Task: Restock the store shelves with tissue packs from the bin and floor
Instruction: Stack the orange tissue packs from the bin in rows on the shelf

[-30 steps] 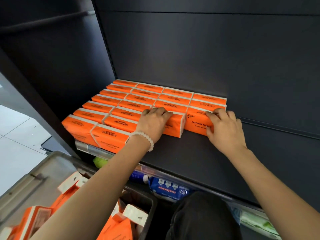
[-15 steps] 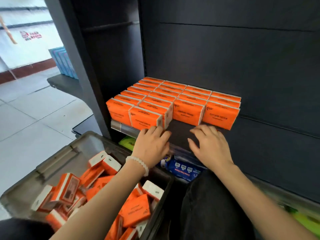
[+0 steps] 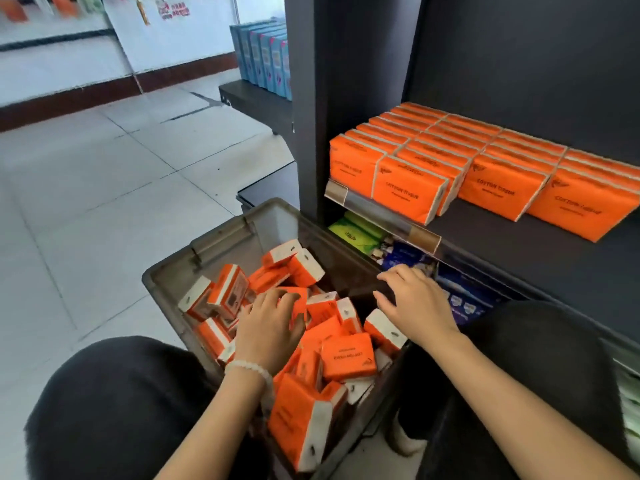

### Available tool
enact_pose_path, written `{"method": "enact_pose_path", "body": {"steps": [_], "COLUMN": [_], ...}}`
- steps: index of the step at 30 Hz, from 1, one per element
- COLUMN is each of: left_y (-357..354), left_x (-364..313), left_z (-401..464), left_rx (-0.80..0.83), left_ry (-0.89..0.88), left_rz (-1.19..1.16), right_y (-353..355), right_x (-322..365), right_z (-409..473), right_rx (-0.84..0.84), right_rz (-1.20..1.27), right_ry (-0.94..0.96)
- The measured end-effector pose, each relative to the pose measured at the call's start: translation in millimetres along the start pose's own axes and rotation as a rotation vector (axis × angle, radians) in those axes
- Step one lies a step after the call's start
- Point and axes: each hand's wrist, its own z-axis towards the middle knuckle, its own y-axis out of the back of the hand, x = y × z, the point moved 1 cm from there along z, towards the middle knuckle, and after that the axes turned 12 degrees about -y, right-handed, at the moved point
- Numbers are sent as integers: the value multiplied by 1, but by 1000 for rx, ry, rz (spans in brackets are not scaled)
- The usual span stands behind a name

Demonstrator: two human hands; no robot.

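Step in hand — fetching more tissue packs (image 3: 348, 355) from the bin (image 3: 221, 237), where they lie jumbled; the shelf (image 3: 540, 258) already carries neat rows at its left. Left hand (image 3: 268, 327) curls over a pack in the pile, seemingly starting a grip; right hand (image 3: 414, 304) hovers released over the bin's right rim. Best to grab packs lying flat, one per hand, label side out — avoid dragging neighbours.

A single head-worn view is given, aimed forward and steeply down. The bin (image 3: 221, 244) is seen close below at the centre, the dark shelf (image 3: 519, 237) near on the right, and the tiled floor (image 3: 104, 174) stretching far left.
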Motion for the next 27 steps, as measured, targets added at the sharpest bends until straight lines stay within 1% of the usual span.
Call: {"method": "enact_pose_path", "body": {"steps": [3, 5, 7, 10, 12, 16, 18, 20, 22, 23, 25, 27], "left_y": [-5, -19, -34, -50, -60, -82, -93, -101, -110, -114, -123, -129], "left_x": [21, 37, 48, 57, 64, 79, 83, 85, 84, 82, 80, 80], "left_z": [-5, -11, -17, -23, -23, -21, -18, -14, -6, -3, 2, 5], "left_rx": [11, 51, 114, 230, 275, 386, 441, 445, 440, 476, 604, 693], "left_ry": [54, 101, 190, 361, 424, 516, 532, 531, 491, 468, 445, 448], "left_rz": [9, -23, -52, -31, -71, -215, -218, -197, -138, -91, 0, 38], "right_y": [-12, -19, -28, -46, -66, -114, -138, -155, -168, -173, -181, -186], "right_x": [12, 19, 26, 36, 41, 44, 41, 39, 39, 39, 40, 38], "right_z": [11, 18, 26, 36, 41, 44, 44, 44, 49, 51, 55, 59], "right_rx": [73, 95, 116, 150, 214, 401, 457, 479, 489, 490, 485, 477], "right_rz": [6, 11, 26, 58, 65, 49, -3, -42, -58, -60, -52, -55], "right_ry": [5, 4, -10, -33, -51, -94, -115, -141, -170, -182, -203, -219]}}
